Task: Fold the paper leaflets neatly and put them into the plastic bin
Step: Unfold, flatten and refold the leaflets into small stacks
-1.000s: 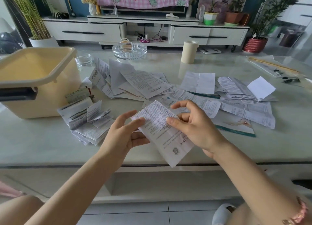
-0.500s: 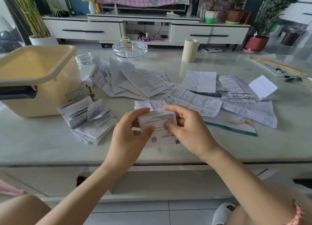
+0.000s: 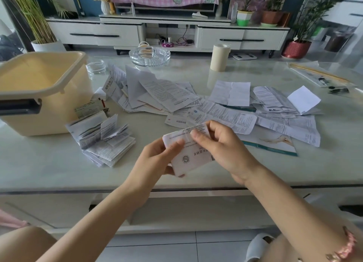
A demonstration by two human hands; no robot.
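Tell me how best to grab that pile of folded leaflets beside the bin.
Probably clamp the pile of folded leaflets from above, thumb on top, fingers sliding under its near right edge. Its top leaflets fan open and the stack is skewed, so pressing down should hold it together; the bin crowds its left.

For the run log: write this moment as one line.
step: leaflet mid-fold | left-hand grip: pinches leaflet | right-hand grip: pinches leaflet's top edge | folded stack: on table beside bin | unfolded leaflets: spread on table
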